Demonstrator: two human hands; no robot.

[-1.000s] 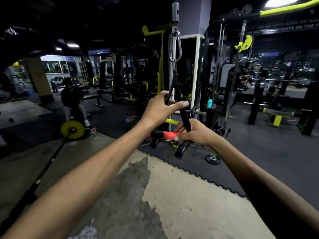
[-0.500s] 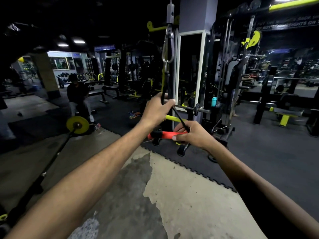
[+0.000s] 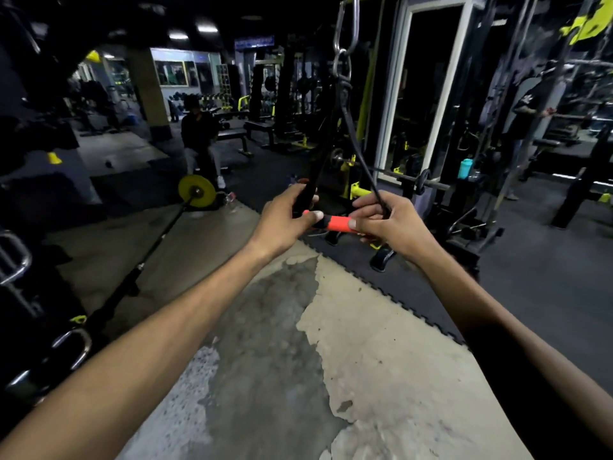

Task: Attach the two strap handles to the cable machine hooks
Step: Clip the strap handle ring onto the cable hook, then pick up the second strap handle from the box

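L hand point(image 3: 287, 218) dropped from strap point(image 3: 320, 141) onto grip point(image 3: 335, 223) end.

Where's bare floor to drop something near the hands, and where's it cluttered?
Free: the pale concrete patch between both forearms, bordered ahead by the black mat edge. Crowded: barbell with yellow plate on the left; machine feet below the orange handle held by left hand and right hand.

The carabiner point(image 3: 347, 24) is cut off by the top edge, so its hook-up to the cable is unseen. Both ends of the orange grip point(image 3: 335, 223) vanish inside the left hand point(image 3: 286, 218) and right hand point(image 3: 388, 224) (thumbs over it). The far-left seated person point(image 3: 198, 141) is dim and blurred.
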